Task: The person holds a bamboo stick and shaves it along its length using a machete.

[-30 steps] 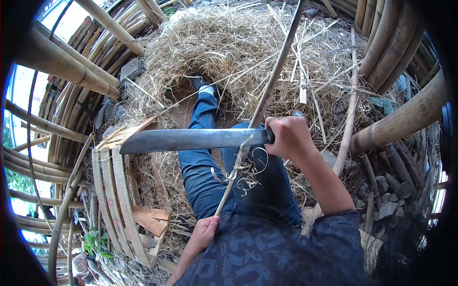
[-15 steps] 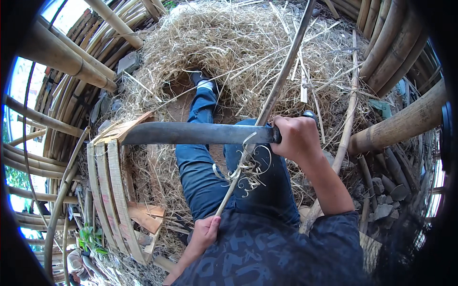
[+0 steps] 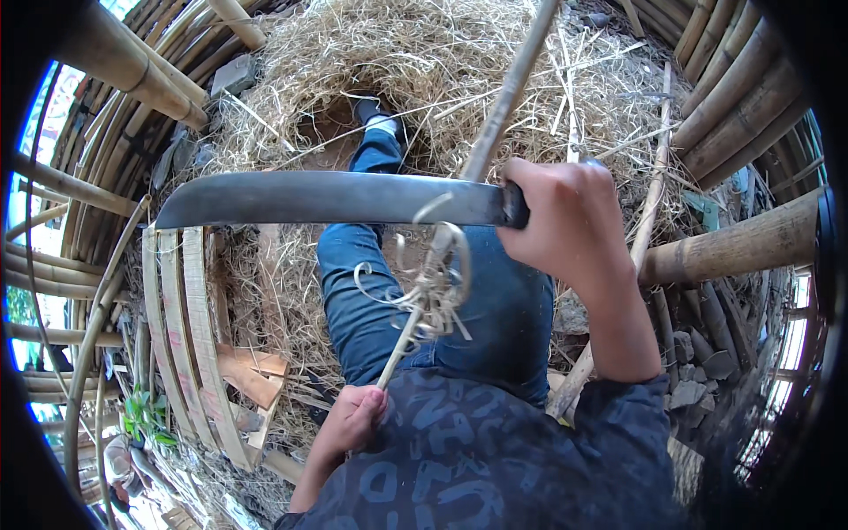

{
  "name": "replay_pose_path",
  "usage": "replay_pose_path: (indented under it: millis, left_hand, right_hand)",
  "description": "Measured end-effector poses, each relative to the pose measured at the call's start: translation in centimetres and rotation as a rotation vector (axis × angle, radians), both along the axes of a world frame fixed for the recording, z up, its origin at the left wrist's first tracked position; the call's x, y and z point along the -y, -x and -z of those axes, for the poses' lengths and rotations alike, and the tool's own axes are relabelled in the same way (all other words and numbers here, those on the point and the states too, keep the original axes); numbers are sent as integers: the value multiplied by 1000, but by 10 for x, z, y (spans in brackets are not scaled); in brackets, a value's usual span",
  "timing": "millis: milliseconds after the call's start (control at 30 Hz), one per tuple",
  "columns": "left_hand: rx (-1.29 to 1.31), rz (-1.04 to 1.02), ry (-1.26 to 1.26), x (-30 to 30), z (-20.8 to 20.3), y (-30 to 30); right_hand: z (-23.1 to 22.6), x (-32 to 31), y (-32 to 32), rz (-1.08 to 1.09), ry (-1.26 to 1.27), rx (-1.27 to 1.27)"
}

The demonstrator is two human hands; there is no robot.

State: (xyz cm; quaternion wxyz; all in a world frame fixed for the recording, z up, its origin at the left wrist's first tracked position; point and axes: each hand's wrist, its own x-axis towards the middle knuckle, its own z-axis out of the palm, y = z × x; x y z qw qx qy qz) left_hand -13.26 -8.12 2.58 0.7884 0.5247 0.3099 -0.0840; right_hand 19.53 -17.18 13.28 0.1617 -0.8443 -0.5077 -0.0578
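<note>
Your right hand point(image 3: 565, 221) is clenched around the handle of a big knife point(image 3: 327, 199). Its long axis lies almost level across the picture, and the tip points to the left, where it ends above the flat slats point(image 3: 181, 327). The blade is dark grey metal, broad and smooth, with a slightly curved back. The handle is hidden completely inside your fist, so you cannot see its shape or material.

Your left hand point(image 3: 353, 420) grips the near end of a thin stick point(image 3: 495, 124). The stick runs from this hand, low in the picture, up and to the right toward the far edge, where it is cut off. It passes under the blade just beside your right hand, so the two cross there. At the crossing, pale thin curls point(image 3: 428, 283) of shaved fibre hang from the stick, twisted and loose.

Below the stick is your leg in blue jeans point(image 3: 371, 300), stretched away from you to a dark shoe point(image 3: 371, 110) in the far part. The ground there is covered with dry, tangled straw point(image 3: 424, 44). Thick round bamboo poles point(image 3: 733, 243) stand on the right and on the far left. The flat bamboo slats on the left are bent by the lens. The near right corner is dark and hard to make out.
</note>
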Motion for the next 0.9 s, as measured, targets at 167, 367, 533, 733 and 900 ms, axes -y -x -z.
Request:
replay_pose_path:
  millis: [167,367,533,733,900]
  left_hand:
    - [155,60,197,-4,14,2]
    - [80,96,41,-4,21,3]
    - [24,146,-102,0,31,6]
    - [-37,134,-131,1,32,5]
    - [33,41,-84,-2,30,5]
  right_hand:
    - [-3,-11,1,-63,6,14]
    - [6,4,1,6,80,39]
    - [25,18,-7,97,197,31]
    - [38,24,-11,91,132,-103]
    - [37,29,-8,112,67,-488]
